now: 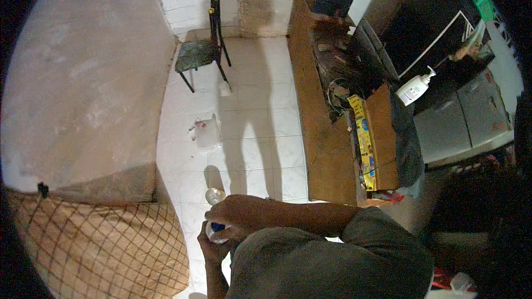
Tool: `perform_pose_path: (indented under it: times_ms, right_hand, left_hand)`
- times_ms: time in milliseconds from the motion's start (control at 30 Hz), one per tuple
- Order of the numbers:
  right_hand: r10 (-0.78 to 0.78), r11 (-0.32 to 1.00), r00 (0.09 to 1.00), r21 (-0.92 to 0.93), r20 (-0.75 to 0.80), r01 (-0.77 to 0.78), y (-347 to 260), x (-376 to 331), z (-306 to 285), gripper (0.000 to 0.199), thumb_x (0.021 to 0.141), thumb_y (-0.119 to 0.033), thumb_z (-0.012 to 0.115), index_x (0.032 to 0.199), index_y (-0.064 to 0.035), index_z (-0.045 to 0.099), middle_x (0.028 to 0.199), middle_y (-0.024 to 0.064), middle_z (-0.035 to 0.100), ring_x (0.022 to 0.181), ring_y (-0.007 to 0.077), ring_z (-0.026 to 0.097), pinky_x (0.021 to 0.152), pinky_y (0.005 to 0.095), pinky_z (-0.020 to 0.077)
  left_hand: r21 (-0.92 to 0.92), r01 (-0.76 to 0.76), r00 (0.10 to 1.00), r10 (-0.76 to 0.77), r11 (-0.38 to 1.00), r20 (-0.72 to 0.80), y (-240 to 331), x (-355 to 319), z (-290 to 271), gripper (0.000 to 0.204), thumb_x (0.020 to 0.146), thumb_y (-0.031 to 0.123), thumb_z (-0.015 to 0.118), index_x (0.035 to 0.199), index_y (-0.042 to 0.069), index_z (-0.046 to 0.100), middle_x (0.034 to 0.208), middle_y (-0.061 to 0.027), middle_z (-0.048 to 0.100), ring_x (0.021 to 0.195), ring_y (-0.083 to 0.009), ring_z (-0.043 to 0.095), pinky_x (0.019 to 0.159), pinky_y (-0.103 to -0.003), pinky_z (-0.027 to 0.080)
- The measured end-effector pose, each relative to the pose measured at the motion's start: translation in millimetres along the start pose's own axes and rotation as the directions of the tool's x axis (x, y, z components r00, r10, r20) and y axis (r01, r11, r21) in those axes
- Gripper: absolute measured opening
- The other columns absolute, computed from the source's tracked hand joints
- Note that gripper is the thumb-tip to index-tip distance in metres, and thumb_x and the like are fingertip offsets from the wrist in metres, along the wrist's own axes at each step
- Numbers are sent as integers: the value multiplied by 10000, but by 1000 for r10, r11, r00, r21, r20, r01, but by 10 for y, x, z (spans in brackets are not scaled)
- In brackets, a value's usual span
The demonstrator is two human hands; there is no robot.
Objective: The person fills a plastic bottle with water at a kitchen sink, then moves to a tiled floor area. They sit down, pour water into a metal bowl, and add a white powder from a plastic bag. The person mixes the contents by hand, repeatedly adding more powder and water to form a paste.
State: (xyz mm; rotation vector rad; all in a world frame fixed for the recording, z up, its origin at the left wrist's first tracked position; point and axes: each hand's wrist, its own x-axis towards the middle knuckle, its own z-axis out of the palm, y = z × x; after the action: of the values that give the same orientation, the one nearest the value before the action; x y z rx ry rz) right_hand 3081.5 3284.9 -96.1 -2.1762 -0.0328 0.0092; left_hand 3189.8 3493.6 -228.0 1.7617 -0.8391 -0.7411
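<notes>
My left hand (pixel 209 248) comes up from the lower edge and grips a small clear bottle (pixel 215 235) from below. My right hand (pixel 239 214) reaches across from the right and closes over the bottle's blue cap (pixel 218 226). Both hands meet in front of my dark grey shirt (pixel 327 263). Just beyond them, a small clear cup (pixel 214 195) stands on the white tiled floor (pixel 255 133). Most of the bottle is hidden by my fingers.
A dark metal chair (pixel 202 52) stands at the far wall. To the right is a long wooden bench (pixel 324 149) with cables, a yellow box (pixel 364 138) and a white pump bottle (pixel 414 88). A clear plastic container (pixel 206 131) lies on the floor. Checked beige cloth (pixel 100 243) sits lower left.
</notes>
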Motion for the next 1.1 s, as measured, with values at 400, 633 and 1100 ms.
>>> perform_pose_path:
  times_ms: [400,633,1100]
  right_hand:
    - [356,924,807,49,-472,-379,571,898,-258,444,964,-459,698,1030,-26,632,905,208,658,848,423,701,736,499,559]
    - [120,986,864,-46,-489,-163,1624,1505,-770,365,1006,-353,652,1074,4,620,981,202,649,985,396,676,825,476,559]
    - [-584,791,741,28,331,611,2447,3238,-1480,221,917,-236,649,1049,-61,675,1034,141,642,1038,338,618,910,466,524]
  left_hand:
    - [84,-265,882,206,960,425,-82,2233,-677,602,669,313,955,1122,40,668,983,-154,752,917,-298,756,805,-406,601]
    - [56,-63,926,38,996,375,-10,3172,-513,599,665,233,956,1129,36,633,1030,-151,758,949,-263,753,828,-398,597]
    - [-150,452,819,-476,879,-320,-795,2732,-132,1097,654,150,986,1501,80,292,1404,-142,524,1252,-272,535,1076,-436,472]
